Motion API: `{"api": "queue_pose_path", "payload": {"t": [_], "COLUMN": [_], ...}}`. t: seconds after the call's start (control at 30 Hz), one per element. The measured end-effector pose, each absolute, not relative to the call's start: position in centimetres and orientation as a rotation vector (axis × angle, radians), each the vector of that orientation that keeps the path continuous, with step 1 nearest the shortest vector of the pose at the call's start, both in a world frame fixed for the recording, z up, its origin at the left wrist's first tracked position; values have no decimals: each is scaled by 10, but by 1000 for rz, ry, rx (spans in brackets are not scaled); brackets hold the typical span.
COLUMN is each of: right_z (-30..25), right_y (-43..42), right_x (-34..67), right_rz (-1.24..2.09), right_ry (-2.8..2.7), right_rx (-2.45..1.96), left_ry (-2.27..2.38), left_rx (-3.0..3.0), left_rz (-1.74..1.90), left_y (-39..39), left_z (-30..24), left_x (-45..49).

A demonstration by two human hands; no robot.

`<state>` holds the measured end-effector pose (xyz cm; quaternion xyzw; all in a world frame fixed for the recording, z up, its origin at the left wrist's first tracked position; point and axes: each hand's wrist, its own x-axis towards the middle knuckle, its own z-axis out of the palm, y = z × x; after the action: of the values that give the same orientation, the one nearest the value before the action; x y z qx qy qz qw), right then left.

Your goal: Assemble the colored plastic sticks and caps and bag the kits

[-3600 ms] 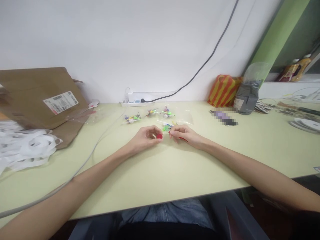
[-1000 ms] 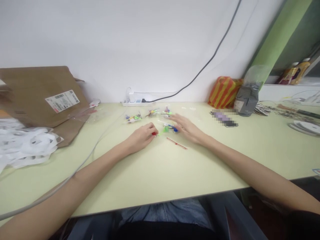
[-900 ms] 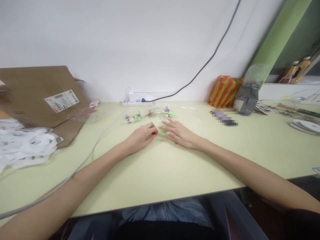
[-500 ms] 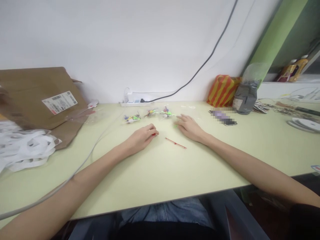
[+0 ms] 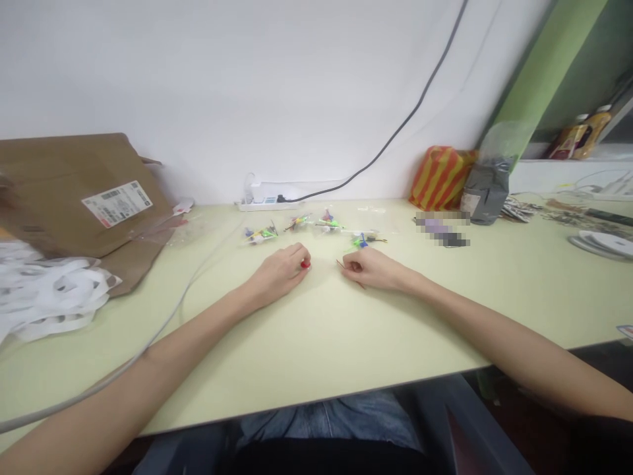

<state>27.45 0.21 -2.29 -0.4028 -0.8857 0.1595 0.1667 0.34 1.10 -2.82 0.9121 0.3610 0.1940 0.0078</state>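
My left hand (image 5: 281,269) rests on the pale green table (image 5: 316,330) with its fingertips pinched round a small red piece (image 5: 305,264). A short gap to the right, my right hand (image 5: 370,270) is closed on a thin red stick (image 5: 341,265), whose tip pokes out toward my left hand. Just beyond both hands lie small clear packets of colourful toy parts (image 5: 262,233), another packet (image 5: 327,223) and a loose one with a blue bit (image 5: 363,240).
A brown cardboard mailer (image 5: 84,194) and white paper strips (image 5: 47,290) lie at the left. A grey cable (image 5: 163,326) crosses the table. A white power strip (image 5: 270,198) sits by the wall. A striped bag (image 5: 442,178), grey pouch (image 5: 484,191) and phone (image 5: 442,232) are at the right.
My right hand set the red stick down, reached among the packets and pushed one aside to the right, then came back and closed on the stick. My left hand kept pinching the red piece.
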Motion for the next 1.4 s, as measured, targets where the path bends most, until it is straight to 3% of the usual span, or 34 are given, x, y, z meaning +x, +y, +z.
{"api": "queue_pose_path", "payload": {"t": [0.47,0.7,1.4], "right_z": [-31,-31,-30], "right_y": [-1,4,2], "right_x": [262,267,265], "right_rz": [439,586,338], "right_ry": [-2379,-2264,-2455], "right_rx": [-1099,-1071,-790], "left_ry": [981,914,901], "left_rx": [2814,2901,2919], "left_rz": [541,416,432], "left_y": [5,4,0], "left_z": [-26,-28,-29], "left_x": [4,5,7]}}
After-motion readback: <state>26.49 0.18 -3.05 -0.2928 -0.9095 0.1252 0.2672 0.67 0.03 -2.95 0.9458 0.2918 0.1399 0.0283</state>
